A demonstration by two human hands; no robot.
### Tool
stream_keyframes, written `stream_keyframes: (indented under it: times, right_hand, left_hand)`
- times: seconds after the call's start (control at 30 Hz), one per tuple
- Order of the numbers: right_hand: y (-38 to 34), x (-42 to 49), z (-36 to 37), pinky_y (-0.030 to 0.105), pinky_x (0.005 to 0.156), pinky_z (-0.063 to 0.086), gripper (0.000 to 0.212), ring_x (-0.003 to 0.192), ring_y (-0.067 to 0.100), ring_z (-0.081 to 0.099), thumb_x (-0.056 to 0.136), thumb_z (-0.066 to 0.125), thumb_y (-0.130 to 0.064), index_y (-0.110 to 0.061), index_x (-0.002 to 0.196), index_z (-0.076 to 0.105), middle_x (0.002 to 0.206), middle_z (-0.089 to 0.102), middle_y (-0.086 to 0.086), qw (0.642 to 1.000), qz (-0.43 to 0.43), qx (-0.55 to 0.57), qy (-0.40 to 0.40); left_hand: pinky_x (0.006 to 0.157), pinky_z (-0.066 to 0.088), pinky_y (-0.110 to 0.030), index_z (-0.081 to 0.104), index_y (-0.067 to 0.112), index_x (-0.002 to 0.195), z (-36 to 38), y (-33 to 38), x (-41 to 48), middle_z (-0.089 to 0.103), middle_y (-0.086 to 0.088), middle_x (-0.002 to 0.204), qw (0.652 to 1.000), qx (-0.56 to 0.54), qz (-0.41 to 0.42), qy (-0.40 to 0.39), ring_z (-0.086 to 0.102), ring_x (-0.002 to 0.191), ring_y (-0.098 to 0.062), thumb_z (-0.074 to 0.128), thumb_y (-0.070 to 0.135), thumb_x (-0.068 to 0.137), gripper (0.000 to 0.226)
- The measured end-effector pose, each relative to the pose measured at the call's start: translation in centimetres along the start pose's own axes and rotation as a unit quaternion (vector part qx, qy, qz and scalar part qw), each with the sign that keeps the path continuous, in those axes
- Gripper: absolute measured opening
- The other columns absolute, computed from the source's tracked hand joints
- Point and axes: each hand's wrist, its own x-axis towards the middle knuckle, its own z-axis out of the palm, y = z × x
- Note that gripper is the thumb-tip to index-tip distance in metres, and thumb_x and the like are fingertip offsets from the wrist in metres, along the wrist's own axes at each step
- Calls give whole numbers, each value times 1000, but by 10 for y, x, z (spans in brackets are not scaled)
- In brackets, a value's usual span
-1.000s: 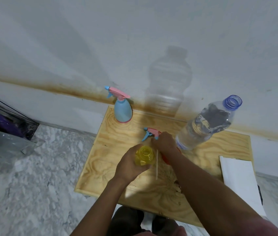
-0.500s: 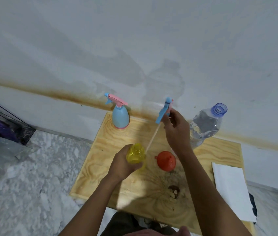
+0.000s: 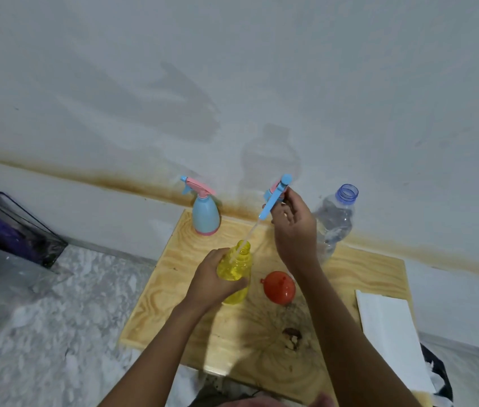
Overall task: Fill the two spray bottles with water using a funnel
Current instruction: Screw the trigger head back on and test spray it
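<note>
- Left hand (image 3: pixel 213 282) grips the yellow spray bottle (image 3: pixel 235 270) on the counter (image 3: pixel 358 268), just left of the red funnel (image 3: pixel 280 287).
- Right hand (image 3: pixel 292 227) pinches the sprayer head (image 3: pixel 275 196) above the funnel, its tube (image 3: pixel 248 237) tip inside the bottle's neck.

Take the wooden board (image 3: pixel 358 268) as your landmark. Your yellow spray bottle (image 3: pixel 235 271) stands uncapped near its middle; its blue-and-pink trigger head (image 3: pixel 276 196) is lifted above, dip tube (image 3: pixel 247 239) still slanting into the neck. The blue spray bottle (image 3: pixel 205 214) stands capped at the far left corner. The orange funnel (image 3: pixel 280 287) lies just right of the yellow bottle. The clear water bottle (image 3: pixel 333 221), uncapped, stands at the far edge.
</note>
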Motion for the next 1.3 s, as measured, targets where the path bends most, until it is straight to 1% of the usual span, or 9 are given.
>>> stream_keyframes:
  times: [0.07, 0.17, 0.37, 0.6, 0.73, 0.87, 1.13, 1.23, 1.3]
  right_hand:
    - [4, -3, 1, 27, 77, 48, 27, 73, 13, 58, 97, 56, -13, -40, 100, 62, 86, 68, 12, 1000, 7, -15, -18]
    - [4, -8, 0, 21, 85, 51, 30, 88, 2, 66, 97, 55, -8, -36, 107, 63, 92, 71, -15, 1000, 14, 0, -14]
    - [-22, 1, -14, 34, 99, 53, 24, 111, 25, 65, 101, 49, -8, -8, 124, 58, 116, 68, 17, 991, -28, 95, 91]
    - [-17, -1, -16, 18, 84, 48, 23, 100, 5, 64, 102, 52, -14, -32, 116, 59, 102, 68, -19, 993, -51, 72, 76]
    - [-8, -4, -12, 12, 80, 46, 25, 100, -1, 62, 100, 54, -13, -26, 121, 57, 108, 66, -17, 998, -31, 43, 29]
    - [5, -5, -7, 10, 76, 46, 22, 85, -8, 60, 96, 62, -14, -25, 115, 62, 98, 67, -12, 998, 11, -20, -66]
    - [15, -13, -2, 24, 75, 52, 28, 94, -3, 64, 90, 71, -20, -45, 98, 62, 93, 70, -20, 992, 21, -53, -113]
    - [15, -13, -2, 32, 81, 53, 27, 92, -5, 63, 89, 71, -21, -46, 96, 62, 89, 70, -26, 992, 25, -60, -113]
    - [16, -15, -1, 34, 85, 53, 27, 93, -5, 63, 89, 72, -23, -45, 97, 61, 90, 69, -26, 991, 20, -68, -116]
  left_hand:
    - [83, 46, -18, 63, 30, 119, -1, 5, -1, 61, 12, 109, 1000, 1, 15, 2, 57, 101, 2, 81, 47, 56, 68]
    - [85, 49, -21, 63, 32, 119, -2, 13, -4, 61, 11, 108, 1000, -11, 28, 4, 59, 102, -1, 83, 49, 58, 66]
    - [84, 45, -20, 63, 29, 120, -3, 12, -8, 60, 10, 109, 1000, -14, 6, 25, 57, 103, -2, 79, 55, 54, 73]
    - [80, 40, -9, 61, 31, 116, -5, 16, -11, 58, 9, 109, 999, -4, 3, 47, 55, 103, 2, 75, 56, 52, 71]
    - [81, 42, -12, 55, 50, 104, -6, 23, -12, 58, 12, 106, 998, -7, 23, 50, 56, 101, 2, 78, 54, 53, 57]
    - [83, 46, -14, 55, 53, 106, -2, 33, -13, 58, 12, 107, 998, -21, 41, 49, 57, 100, 1, 81, 51, 56, 56]
    - [78, 49, -22, 63, 30, 100, -5, 48, -10, 60, 6, 96, 996, -24, 60, 58, 58, 90, -7, 87, 33, 69, 39]
    - [82, 52, -24, 61, 37, 103, -5, 50, -11, 61, 4, 102, 996, -23, 54, 62, 58, 96, -5, 88, 33, 69, 43]
    - [80, 48, -13, 54, 48, 97, -6, 53, -12, 60, 6, 104, 997, -23, 48, 61, 56, 96, 4, 88, 29, 70, 46]
